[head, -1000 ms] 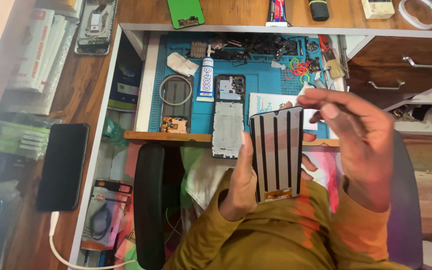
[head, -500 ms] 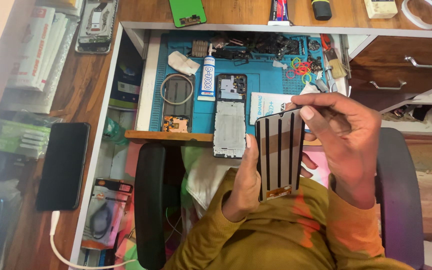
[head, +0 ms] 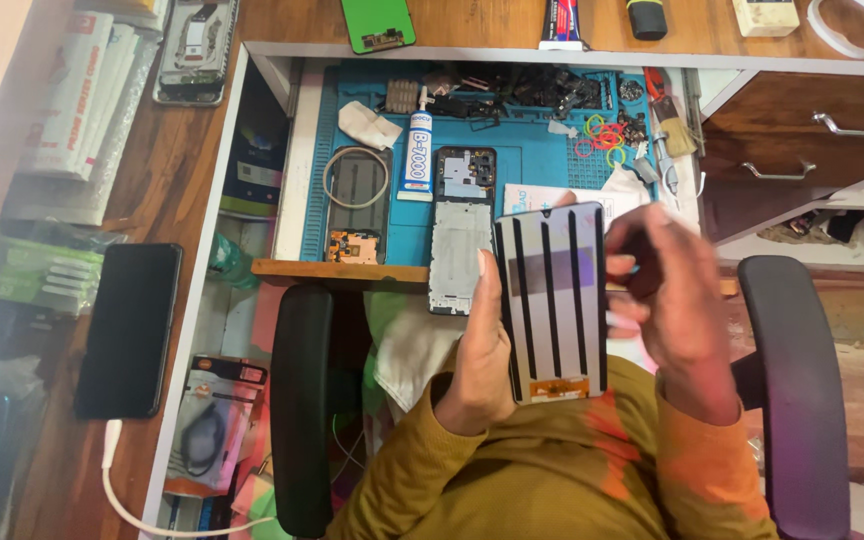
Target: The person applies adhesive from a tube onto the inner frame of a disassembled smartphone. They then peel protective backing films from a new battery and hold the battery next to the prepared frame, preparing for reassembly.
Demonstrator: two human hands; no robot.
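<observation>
My left hand (head: 479, 365) grips a phone display panel (head: 550, 300) by its left edge, back side up, silver with black stripes and an orange strip at its lower end. My right hand (head: 674, 305) is at the panel's right edge, blurred, fingers curled against it; whether it pinches anything is unclear. Beyond the panel, an opened phone frame (head: 462, 230) lies on a blue work mat (head: 532, 160) on a pulled-out tray. A white glue tube (head: 416, 155) lies next to it.
A second phone with a wire loop (head: 357, 205) lies left on the mat, small parts and coloured rubber bands (head: 602, 138) at the back. A dark phone (head: 129, 330) charges on the wooden desk at left. Black chair armrests (head: 302, 410) flank my lap. Drawers (head: 812, 130) stand right.
My right hand has dropped from the panel's top right corner down to its right edge. The left hand keeps hold of the panel, which has barely shifted.
</observation>
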